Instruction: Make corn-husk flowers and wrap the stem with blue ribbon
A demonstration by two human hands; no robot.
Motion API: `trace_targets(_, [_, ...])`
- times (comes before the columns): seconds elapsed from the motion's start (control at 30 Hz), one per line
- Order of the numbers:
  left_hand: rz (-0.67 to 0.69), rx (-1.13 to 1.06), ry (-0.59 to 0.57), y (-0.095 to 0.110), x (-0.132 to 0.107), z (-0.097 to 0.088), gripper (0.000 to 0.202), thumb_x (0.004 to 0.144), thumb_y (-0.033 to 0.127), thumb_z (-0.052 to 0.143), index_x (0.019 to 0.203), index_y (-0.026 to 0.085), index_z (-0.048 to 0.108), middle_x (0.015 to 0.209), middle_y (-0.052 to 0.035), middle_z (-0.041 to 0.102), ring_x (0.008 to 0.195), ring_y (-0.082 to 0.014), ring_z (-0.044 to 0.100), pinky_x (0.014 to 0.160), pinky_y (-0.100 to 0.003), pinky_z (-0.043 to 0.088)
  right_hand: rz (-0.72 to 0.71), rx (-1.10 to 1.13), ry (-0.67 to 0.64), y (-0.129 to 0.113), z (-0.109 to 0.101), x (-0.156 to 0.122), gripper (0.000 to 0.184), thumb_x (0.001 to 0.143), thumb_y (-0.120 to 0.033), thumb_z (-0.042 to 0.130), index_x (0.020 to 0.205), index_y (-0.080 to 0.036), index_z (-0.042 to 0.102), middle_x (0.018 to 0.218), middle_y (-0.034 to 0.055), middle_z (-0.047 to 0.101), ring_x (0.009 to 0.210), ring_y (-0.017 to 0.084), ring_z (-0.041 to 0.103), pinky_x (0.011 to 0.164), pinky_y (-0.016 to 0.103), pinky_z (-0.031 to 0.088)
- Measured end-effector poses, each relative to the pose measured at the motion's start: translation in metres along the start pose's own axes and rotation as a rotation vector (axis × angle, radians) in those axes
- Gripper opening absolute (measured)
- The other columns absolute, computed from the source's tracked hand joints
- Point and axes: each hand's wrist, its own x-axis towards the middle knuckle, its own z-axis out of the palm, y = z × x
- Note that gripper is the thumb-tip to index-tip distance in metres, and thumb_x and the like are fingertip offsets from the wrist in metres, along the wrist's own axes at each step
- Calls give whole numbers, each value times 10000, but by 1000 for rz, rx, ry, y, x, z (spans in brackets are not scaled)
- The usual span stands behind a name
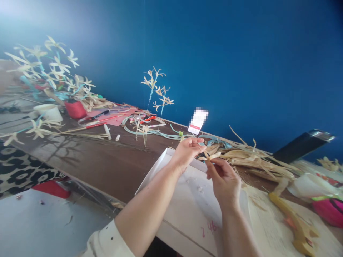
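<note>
I see both the left hand (187, 150) and the right hand (224, 181) pinching a small husk flower (211, 156) above the white board (187, 203). Loose husks (257, 159) crowd the desk (107, 162) just right, with a yellow tool (294, 221) nearer.

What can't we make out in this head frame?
Head view only:
- husk piece: lower end covered by the fingers of the left hand and right hand that pinch it.
- card at the wall: pixelated, unreadable.
- dark flask: base hidden behind the husk pile.
- pink container: cut off by the right edge.
- red writing on the white board: partly behind the right forearm.
</note>
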Motion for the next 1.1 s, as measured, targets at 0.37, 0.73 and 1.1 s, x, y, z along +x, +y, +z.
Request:
trace_targets(0.37, [-17,-34,16,0,1,1,313,684,174,698,983,111,632,744,-32,634,629,-77,541,604,-215,395,5,12,35,1,0,1,162,744,-338,689,809,-195,650,594,-26,594,495,115,545,492,245,451])
trace_targets(0.73, [-26,-47,49,1,0,3,282,684,132,686,961,108,642,688,-7,607,617,-77,548,629,-227,412,-10,19,36,1,2,1,164,742,-345,685,793,-196,639,596,-26,573,488,115,526,480,254,440])
trace_targets(1.1, [-32,-58,52,4,-2,4,259,684,107,670,941,99,641,655,-2,600,585,-69,538,636,-232,416,96,46,14,-2,2,0,221,735,-383,684,784,-182,605,576,-25,549,484,102,466,449,222,372])
